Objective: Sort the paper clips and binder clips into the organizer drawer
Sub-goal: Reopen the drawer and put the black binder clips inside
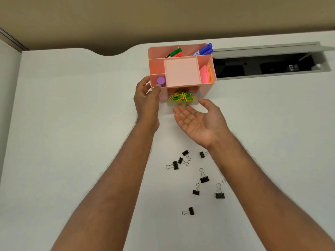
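A pink desk organizer (206, 88) stands at the far middle of the white desk. Its clear drawer (194, 104) is pulled out at the front and holds a heap of yellow and green paper clips (181, 97). My left hand (147, 100) rests against the organizer's left front corner, thumb near the rim, fingers apart. My right hand (198, 121) hovers palm up just in front of the drawer, fingers spread and nothing in it. Several black binder clips (204, 178) lie scattered on the desk nearer to me, between my forearms.
The organizer's top holds markers (204, 50), pink and orange sticky notes (204, 74) and a purple cap (161, 81). An open cable hatch (268, 65) is sunk in the desk to the organizer's right. The desk's (72, 124) far edge curves behind the organizer.
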Available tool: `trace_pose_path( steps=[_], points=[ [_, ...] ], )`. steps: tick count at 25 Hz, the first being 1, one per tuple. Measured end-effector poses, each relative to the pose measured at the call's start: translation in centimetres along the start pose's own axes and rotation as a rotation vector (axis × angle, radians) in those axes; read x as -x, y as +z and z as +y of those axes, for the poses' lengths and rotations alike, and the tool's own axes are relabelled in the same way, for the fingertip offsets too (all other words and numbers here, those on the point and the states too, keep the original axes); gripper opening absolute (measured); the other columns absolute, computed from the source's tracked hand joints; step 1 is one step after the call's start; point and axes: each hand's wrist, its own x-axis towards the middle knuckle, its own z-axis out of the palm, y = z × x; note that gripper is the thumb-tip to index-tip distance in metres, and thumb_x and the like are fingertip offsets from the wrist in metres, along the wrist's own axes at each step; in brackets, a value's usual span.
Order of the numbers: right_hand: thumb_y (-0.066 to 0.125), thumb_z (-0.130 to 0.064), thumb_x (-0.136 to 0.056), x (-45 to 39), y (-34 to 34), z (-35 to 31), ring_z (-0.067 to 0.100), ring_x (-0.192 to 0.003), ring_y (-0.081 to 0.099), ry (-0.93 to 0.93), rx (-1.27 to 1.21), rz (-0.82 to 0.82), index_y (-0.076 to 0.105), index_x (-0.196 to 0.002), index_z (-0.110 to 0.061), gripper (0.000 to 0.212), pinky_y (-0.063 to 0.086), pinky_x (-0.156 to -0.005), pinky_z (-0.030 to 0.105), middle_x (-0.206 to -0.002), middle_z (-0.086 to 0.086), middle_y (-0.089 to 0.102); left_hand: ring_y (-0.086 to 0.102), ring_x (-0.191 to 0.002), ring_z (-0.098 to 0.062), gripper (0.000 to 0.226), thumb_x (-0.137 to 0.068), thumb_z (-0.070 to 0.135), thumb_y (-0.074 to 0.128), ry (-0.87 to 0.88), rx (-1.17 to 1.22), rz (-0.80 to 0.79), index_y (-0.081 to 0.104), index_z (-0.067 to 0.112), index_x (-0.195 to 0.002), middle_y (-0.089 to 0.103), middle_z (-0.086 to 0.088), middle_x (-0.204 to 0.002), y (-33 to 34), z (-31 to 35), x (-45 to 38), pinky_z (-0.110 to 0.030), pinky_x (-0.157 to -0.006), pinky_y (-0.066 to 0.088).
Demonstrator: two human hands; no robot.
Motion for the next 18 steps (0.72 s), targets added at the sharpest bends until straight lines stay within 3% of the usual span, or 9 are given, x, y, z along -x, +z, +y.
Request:
trace_pose_path(
  steps=[4, 7, 9, 11, 13, 15, 18],
  points=[
    [0.057, -0.037, -0.097, -1.2, 2.2, -1.5, 0.032, -0.123, 0.062, -0.038, 0.102, -0.075, 0.046, -0.143, -0.002, 0.059, 0.052, -0.103, 0.043, -0.138, 0.018, 0.061, 0.061, -0.121, -0.019, 0.034, -0.09, 0.027, 0.074, 0.0, -0.011, 0.005, 0.056, 0.039, -0.117, 0.064, 0.002, -0.132, 0.0, 0.0, -0.1, -0.039, -0.098, 0.056],
    [0.058, -0.035, -0.097, -2.6, 2.3, -1.6, 0.027, -0.115, 0.067, -0.106, 0.259, -0.036, 0.052, -0.139, -0.006, 0.051, 0.058, -0.091, 0.038, -0.13, 0.011, 0.065, 0.061, -0.12, -0.019, 0.035, -0.092, 0.027, 0.073, 0.008, -0.027, 0.012, 0.055, 0.038, -0.12, 0.064, 0.003, -0.132, 0.1, -0.2, -0.2, -0.036, -0.095, 0.057],
    [0.057, -0.029, -0.098, -3.5, 1.3, -0.6, 0.022, -0.11, 0.067, -0.262, 0.584, 0.067, 0.057, -0.136, -0.015, 0.041, 0.059, -0.085, 0.034, -0.123, 0.0, 0.066, 0.06, -0.12, -0.019, 0.034, -0.092, 0.028, 0.073, 0.008, -0.035, 0.016, 0.055, 0.038, -0.12, 0.063, 0.004, -0.131, 0.1, -0.3, -0.3, -0.034, -0.094, 0.056],
    [0.056, -0.024, -0.097, -4.2, -0.5, 0.3, 0.017, -0.111, 0.062, -0.583, 1.178, 0.167, 0.054, -0.139, -0.025, 0.042, 0.055, -0.086, 0.031, -0.128, -0.006, 0.059, 0.06, -0.12, -0.018, 0.035, -0.092, 0.028, 0.073, 0.004, -0.036, 0.013, 0.055, 0.038, -0.12, 0.064, 0.004, -0.13, 0.1, -0.4, -0.5, -0.033, -0.094, 0.055],
    [0.058, -0.023, -0.096, -4.9, -2.4, 0.6, 0.019, -0.116, 0.057, -0.866, 1.695, 0.171, 0.044, -0.147, -0.027, 0.053, 0.052, -0.084, 0.032, -0.139, -0.001, 0.049, 0.06, -0.119, -0.017, 0.037, -0.091, 0.03, 0.075, 0.003, -0.04, 0.013, 0.055, 0.038, -0.121, 0.064, 0.004, -0.13, 0.2, -0.4, -0.5, -0.032, -0.091, 0.054],
    [0.06, -0.021, -0.094, -5.5, -3.5, 0.7, 0.025, -0.121, 0.052, -0.969, 1.921, 0.154, 0.036, -0.152, -0.025, 0.063, 0.052, -0.081, 0.038, -0.141, 0.005, 0.045, 0.06, -0.12, -0.018, 0.038, -0.09, 0.031, 0.075, 0.009, -0.043, 0.017, 0.054, 0.038, -0.121, 0.063, 0.004, -0.131, 0.2, -0.3, -0.5, -0.034, -0.093, 0.054],
    [0.062, -0.017, -0.091, -5.8, -3.7, 0.8, 0.028, -0.118, 0.052, -1.023, 1.987, 0.194, 0.038, -0.149, -0.022, 0.063, 0.056, -0.078, 0.041, -0.137, 0.008, 0.046, 0.06, -0.121, -0.019, 0.037, -0.091, 0.03, 0.074, 0.007, -0.039, 0.02, 0.054, 0.038, -0.121, 0.063, 0.003, -0.132, 0.2, -0.4, -0.6, -0.038, -0.098, 0.055]
  ],
)
